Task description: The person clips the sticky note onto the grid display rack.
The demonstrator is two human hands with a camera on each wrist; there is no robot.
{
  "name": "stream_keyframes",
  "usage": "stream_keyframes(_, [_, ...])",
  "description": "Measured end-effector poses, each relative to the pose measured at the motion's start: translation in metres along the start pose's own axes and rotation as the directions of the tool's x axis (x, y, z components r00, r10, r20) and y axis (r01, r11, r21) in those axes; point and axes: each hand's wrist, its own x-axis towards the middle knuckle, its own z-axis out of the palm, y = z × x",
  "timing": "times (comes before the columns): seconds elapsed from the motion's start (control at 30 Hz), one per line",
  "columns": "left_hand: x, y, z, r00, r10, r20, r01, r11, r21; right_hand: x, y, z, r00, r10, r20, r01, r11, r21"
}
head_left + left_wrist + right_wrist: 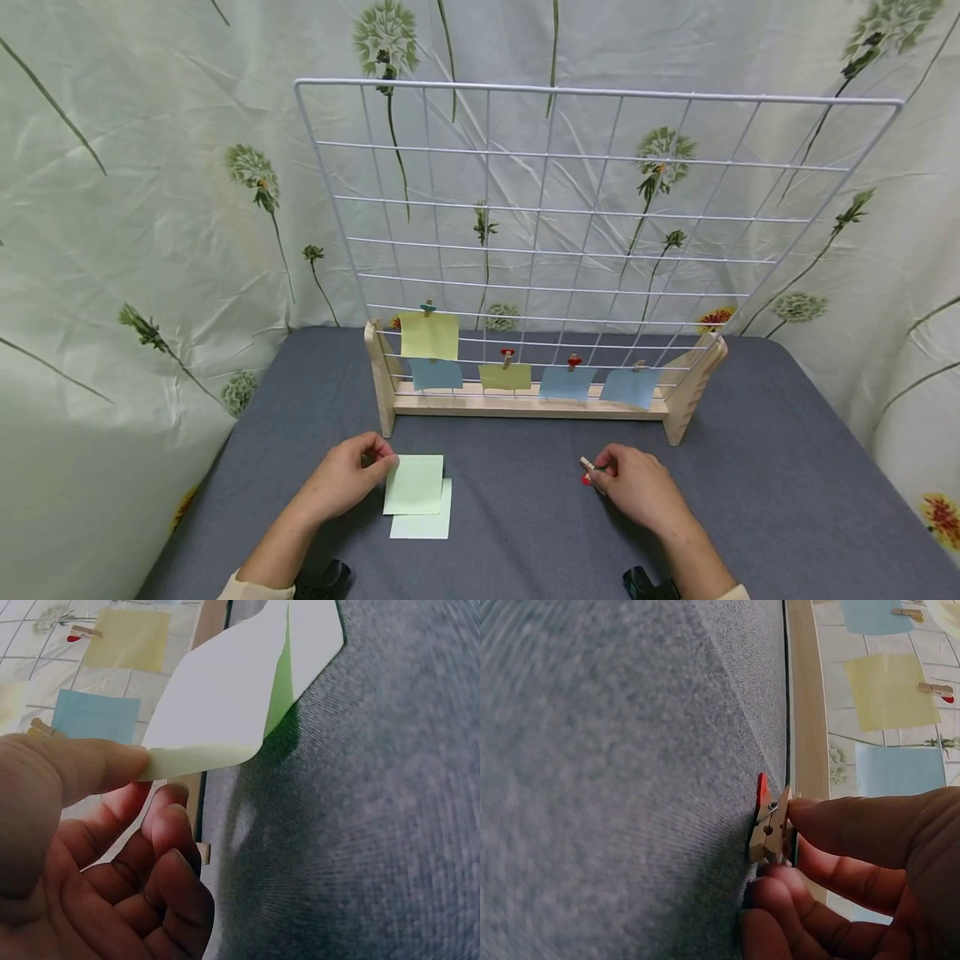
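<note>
"Paper up at one corner! The left hand (351,477) pinches the upper green sheet (415,487) at its upper left, thumb on top, and that sheet overlaps a lower green sheet (422,528) on the grey cloth (517,500)."

"And the right hand (637,490)?"

"Gripping! Thumb and fingers hold a wooden clothespin (587,463), red at one end, close to the cloth."

"How's the room?"

"Broad stretch of cloth between the two hands, and another out to the table's right edge. The left hand sits nearer its own side's edge. Ahead, the stand's front rail (525,407) runs across, beyond both hands. Tightest spot: the left foot (380,383), with the left fingers right by it; I can't tell whether they touch."

"What does the left wrist view add?"

"The bend! The upper sheet's pinched edge rides up, shadow on the cloth below it; from the head it looks nearly flat."

"Right wrist?"

"The metal spring (772,807), plain as day, and a dark green sliver (796,851) behind the pin; can't tell what that belongs to. But only the head view takes in the whole wire grid (750,97), yellow notes (430,337) and blue notes (566,385) hanging low on it."
</note>
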Motion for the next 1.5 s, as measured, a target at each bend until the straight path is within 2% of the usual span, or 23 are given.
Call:
stream_keyframes(0.23, [-0.001, 0.006, -0.001, 1.0, -0.021, 0.023, 0.023, 0.997, -0.075, 0.0, -0.002, 0.0, 1.0, -0.006, 0.003, 0.006, 1.0, 0.003])
stream_keyframes(0.5, [-0.001, 0.009, 0.001, 0.999, -0.04, 0.027, 0.042, 0.996, -0.075, 0.0, -0.002, -0.001, 1.0, 0.024, 0.006, -0.024, 0.999, 0.023])
stream_keyframes(0.83, [-0.003, 0.008, 0.001, 0.998, 0.004, 0.056, 0.002, 0.994, -0.11, -0.003, -0.001, -0.002, 1.0, 0.004, -0.02, -0.003, 1.0, 0.02])
stream_keyframes(1.1, [-0.004, 0.009, 0.0, 0.995, 0.039, 0.089, -0.028, 0.992, -0.123, -0.005, 0.002, -0.004, 0.997, -0.04, -0.061, 0.044, 0.996, 0.08])
stream_keyframes(1.33, [-0.004, 0.013, 0.001, 0.994, 0.055, 0.096, -0.043, 0.991, -0.124, -0.005, 0.003, -0.006, 0.99, -0.089, -0.111, 0.097, 0.993, 0.065])
stream_keyframes(1.5, [-0.004, 0.015, 0.001, 0.992, 0.092, 0.091, -0.083, 0.991, -0.103, -0.005, 0.0, -0.007, 0.983, -0.093, -0.159, 0.11, 0.989, 0.101])
